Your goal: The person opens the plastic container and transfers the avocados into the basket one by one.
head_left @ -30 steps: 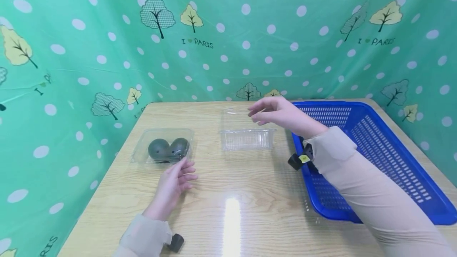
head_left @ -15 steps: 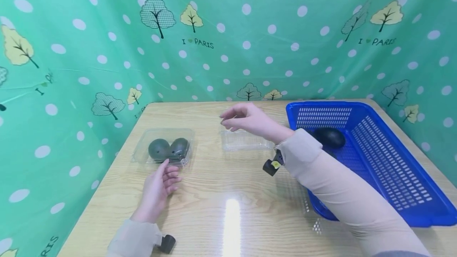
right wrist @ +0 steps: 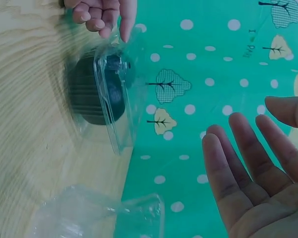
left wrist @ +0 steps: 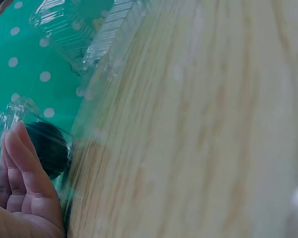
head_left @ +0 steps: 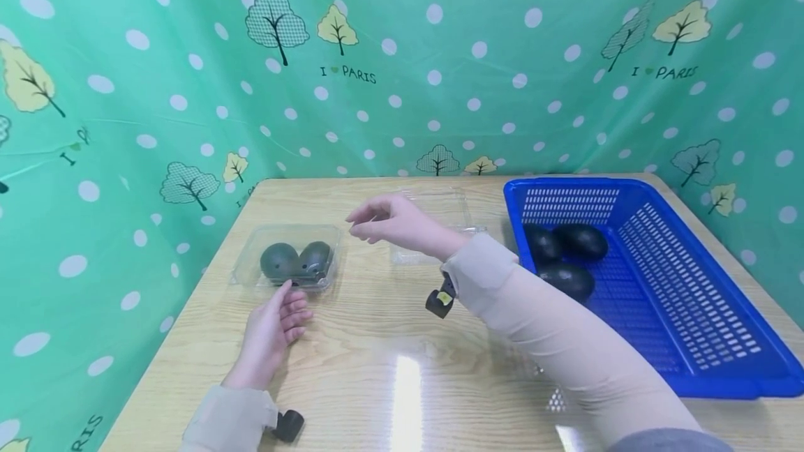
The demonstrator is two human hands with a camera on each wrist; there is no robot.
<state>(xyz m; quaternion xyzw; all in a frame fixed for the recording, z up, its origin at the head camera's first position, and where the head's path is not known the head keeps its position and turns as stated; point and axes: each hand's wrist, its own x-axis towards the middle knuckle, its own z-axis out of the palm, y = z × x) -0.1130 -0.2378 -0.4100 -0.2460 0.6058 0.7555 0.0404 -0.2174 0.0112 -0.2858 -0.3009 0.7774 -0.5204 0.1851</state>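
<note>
While holding the left hand [head_left: 270,333] just in front of the left-hand clear box [head_left: 251,246], extended its fingers loosely, gripping nothing; could not tell contact with the box edge from near miss. Saw two dark oval items [head_left: 279,262] side by side inside that box, on the left part of the wood-grain tabletop [head_left: 358,375]. Held the right hand [head_left: 392,220] in the air between the left-hand box and the second clear box [head_left: 417,257], fingers gently bent and spaced apart, thumb clear of them, also gripping nothing. Saw the second box partly hidden by that hand, with its clear lid [head_left: 449,202] raised at the back. Noted the blue basket [head_left: 653,305] on the right, with three dark ovals [head_left: 581,241] clustered toward its far left corner, one partly cut off by the rim. Wore pale sleeves [head_left: 565,340] and a black wrist device [head_left: 440,303] by the right cuff, another by the left. Logged a green dotted curtain [head_left: 440,100] with printed trees behind the tabletop.
</note>
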